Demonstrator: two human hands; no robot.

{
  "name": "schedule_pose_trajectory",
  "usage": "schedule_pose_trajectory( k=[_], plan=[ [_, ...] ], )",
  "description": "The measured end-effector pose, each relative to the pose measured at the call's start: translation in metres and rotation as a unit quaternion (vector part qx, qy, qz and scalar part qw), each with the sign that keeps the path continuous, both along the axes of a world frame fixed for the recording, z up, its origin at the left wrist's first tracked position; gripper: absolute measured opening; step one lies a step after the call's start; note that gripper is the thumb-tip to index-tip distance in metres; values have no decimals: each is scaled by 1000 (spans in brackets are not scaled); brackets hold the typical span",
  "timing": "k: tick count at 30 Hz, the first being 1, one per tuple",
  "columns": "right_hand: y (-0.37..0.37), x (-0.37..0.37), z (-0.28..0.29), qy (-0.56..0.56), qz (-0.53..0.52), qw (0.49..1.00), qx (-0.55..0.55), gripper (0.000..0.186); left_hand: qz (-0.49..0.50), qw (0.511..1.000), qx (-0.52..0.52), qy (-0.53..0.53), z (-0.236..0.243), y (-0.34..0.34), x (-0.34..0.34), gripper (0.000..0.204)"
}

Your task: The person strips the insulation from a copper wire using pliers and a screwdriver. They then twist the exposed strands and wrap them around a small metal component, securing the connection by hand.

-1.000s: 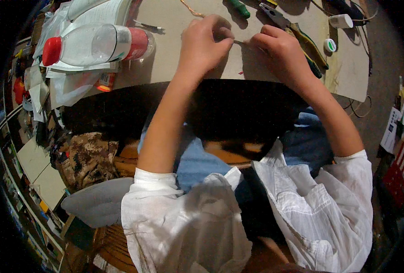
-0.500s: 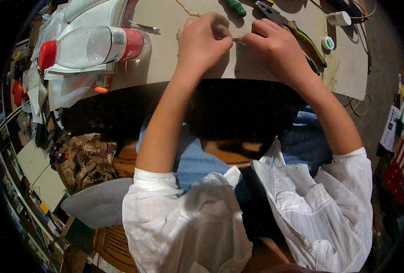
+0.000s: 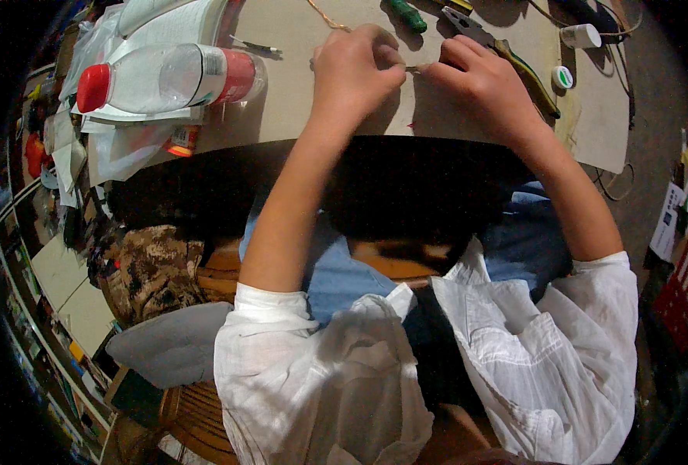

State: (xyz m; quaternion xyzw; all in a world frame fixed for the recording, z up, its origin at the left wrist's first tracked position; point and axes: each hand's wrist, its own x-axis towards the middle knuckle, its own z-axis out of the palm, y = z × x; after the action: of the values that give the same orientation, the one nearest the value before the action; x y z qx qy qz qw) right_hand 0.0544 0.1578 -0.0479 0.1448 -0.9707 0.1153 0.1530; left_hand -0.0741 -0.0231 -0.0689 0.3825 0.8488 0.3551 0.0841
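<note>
Both my hands are above the light tabletop, close together. My left hand [image 3: 357, 71] is closed, thumb and fingers pinching one end of a thin wire [image 3: 412, 69]. Just to its right, my right hand [image 3: 479, 85] pinches the other end; only a short stretch of the wire shows between the fingertips. A twisted copper-coloured strand [image 3: 328, 14] runs out beyond my left hand, and I cannot tell whether it joins that wire. Pliers [image 3: 526, 77] with dark jaws and yellow-green handles lie by my right hand. A green handle [image 3: 407, 14] lies beyond the gap between my hands.
On the left, a clear bottle with a red cap [image 3: 93, 87] lies across open pages [image 3: 181, 23] and plastic bags. A short cable piece [image 3: 260, 46] lies nearby. A small white bottle [image 3: 581, 36], a white-and-green cap [image 3: 562, 77] and loose cords are at the right.
The view has shifted slightly, so the table things sit a little further right. Both hands keep their pinch, with the thin wire still between them.
</note>
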Motion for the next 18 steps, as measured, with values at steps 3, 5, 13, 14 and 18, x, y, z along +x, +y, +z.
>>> schedule_pose_trajectory(
  k=[3, 5, 13, 14, 18],
  plan=[
    [2, 0, 0, 3, 9, 1000, 5, 23, 2, 1000, -3, 4, 3, 0, 2, 27],
    [3, 1, 1, -1, 13, 1000, 6, 24, 4, 1000, -5, 10, 4, 0, 2, 27],
    [26, 12, 0, 20, -17, 1000, 15, 27, 1, 996, -10, 84, 8, 3, 5, 27],
    [33, 15, -2, 36, -28, 999, 12, 27, -9, 999, 1, 36, 5, -1, 1, 26],
    [25, 12, -4, 32, -72, 992, -98, 23, -53, 995, 21, -82, 6, -10, -7, 24]
  ],
)
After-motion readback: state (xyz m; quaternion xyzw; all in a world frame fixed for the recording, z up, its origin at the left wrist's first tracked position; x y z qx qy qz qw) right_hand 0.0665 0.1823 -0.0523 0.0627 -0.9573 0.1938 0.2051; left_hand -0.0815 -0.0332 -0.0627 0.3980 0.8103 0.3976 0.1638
